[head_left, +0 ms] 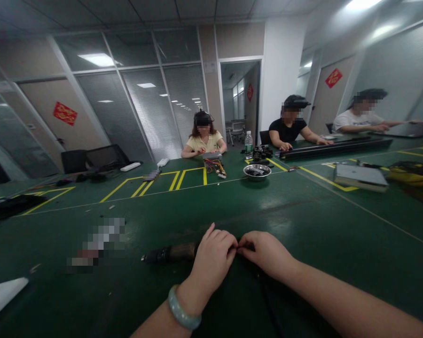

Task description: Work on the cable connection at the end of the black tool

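A dark electric screwdriver [176, 253] lies on the green table, its metal tip pointing left. My left hand [215, 251] is curled over its rear end, hiding that part. Thumb and fingers of my right hand [264, 249] are pinched together at the same spot, meeting my left fingertips. Whatever small dark part sits between the fingertips is too hidden to name. A black cord [270, 300] runs along the table below my right hand towards me.
On the table are a blurred-out item [102, 241], a white object [3, 298] at the left edge, a metal bowl [257, 172] of dark parts, a bottle [248, 144] and a thick flat block [360, 177]. Several people [203, 138] sit across the table.
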A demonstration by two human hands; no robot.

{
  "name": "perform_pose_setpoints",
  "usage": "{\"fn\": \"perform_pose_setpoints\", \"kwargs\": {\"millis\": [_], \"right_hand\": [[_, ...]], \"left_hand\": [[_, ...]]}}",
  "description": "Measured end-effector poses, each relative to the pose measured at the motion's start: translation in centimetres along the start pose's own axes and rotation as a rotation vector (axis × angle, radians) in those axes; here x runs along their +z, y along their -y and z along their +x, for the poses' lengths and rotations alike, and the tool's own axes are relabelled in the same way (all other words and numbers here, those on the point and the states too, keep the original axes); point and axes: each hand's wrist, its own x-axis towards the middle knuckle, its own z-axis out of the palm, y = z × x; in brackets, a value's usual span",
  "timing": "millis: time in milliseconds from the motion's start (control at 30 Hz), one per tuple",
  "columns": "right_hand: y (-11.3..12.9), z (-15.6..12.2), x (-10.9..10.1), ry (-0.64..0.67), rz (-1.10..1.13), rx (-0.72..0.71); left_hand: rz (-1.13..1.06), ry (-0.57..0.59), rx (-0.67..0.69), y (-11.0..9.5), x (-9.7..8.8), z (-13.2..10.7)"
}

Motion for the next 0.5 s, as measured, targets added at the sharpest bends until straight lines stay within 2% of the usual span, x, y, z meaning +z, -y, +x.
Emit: {"fn": "perform_pose_setpoints", "kwargs": {"millis": [500], "right_hand": [[-0.02, -0.57, -0.12, 0.003, 0.037, 0.102]], "left_hand": [[-0.022, -0.005, -0.003, 0.04, -0.09, -0.07]]}}
